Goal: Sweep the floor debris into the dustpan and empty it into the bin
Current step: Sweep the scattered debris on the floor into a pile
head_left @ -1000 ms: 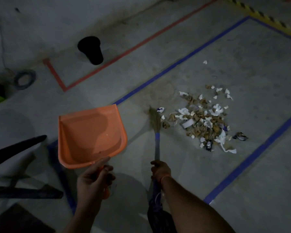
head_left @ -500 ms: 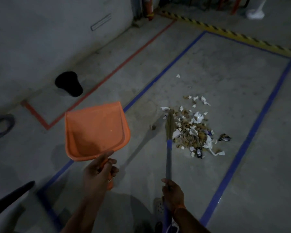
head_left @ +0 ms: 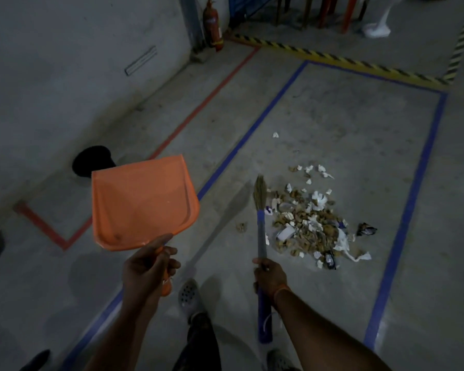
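An orange dustpan [head_left: 142,204] is held up off the floor at centre left, my left hand [head_left: 149,266] gripping its handle. My right hand [head_left: 269,275] grips the blue handle of a small broom [head_left: 260,226]. The broom's straw head points away from me, at the left edge of the debris pile [head_left: 306,220]. That pile is brown scraps, torn white paper and dark wrappers inside a blue-taped rectangle. A black bin [head_left: 91,160] stands on the floor behind the dustpan, partly hidden by it.
A concrete wall [head_left: 65,76] runs along the left, with red floor tape [head_left: 198,111] in front of it. A fire extinguisher [head_left: 212,22] stands in the far corner. Yellow-black hazard tape [head_left: 346,62] crosses the far floor. My feet [head_left: 189,293] are below the hands.
The view has tilted up and pulled back, showing more of the far floor. The dustpan has risen and now overlaps the bin. The broom head stays at the pile's left edge.
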A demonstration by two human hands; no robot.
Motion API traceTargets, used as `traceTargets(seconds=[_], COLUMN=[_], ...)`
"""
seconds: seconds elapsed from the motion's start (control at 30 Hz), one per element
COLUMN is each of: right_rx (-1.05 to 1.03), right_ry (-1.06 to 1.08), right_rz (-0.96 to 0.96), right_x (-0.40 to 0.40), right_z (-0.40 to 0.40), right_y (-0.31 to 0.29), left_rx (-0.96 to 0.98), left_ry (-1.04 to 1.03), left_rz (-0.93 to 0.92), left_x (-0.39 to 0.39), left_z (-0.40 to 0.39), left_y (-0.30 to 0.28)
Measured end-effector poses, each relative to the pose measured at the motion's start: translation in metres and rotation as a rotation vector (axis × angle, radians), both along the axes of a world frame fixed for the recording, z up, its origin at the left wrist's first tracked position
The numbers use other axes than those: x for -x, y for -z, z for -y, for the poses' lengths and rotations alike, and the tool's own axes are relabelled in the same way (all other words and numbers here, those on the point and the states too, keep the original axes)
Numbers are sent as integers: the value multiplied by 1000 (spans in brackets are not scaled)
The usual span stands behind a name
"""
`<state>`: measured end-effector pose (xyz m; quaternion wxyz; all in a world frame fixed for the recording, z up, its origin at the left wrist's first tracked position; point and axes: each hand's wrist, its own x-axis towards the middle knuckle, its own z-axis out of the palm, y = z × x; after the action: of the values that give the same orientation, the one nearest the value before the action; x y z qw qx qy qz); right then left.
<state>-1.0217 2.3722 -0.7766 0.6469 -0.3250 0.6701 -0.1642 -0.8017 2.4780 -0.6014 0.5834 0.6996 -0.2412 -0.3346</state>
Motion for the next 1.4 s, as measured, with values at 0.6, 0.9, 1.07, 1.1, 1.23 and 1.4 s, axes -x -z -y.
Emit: traceTargets(seconds=[0.6, 0.9, 1.07, 1.1, 1.23, 1.4], right_rx=[90, 49, -25, -39, -114, -40], right_ry=[475, 571, 742, 765, 919, 951], right_rz=[-140, -103, -64, -54, -83, -196], right_x=[-310, -385, -407, -411, -448, -515], right_z=[137, 348, 466, 481, 510, 520], right_y=[-14, 35, 73, 77, 84, 64], left_rx=[-101, -152, -161, -153, -158, -157], left_ry=[379, 492, 560, 573, 643, 774], left_rz=[44, 46, 71, 76, 88, 68], left_x=[-303, -406, -458, -463, -479, -499], left_z=[250, 425, 539, 560, 634, 723], left_y=[17, 47, 73, 74, 77, 71])
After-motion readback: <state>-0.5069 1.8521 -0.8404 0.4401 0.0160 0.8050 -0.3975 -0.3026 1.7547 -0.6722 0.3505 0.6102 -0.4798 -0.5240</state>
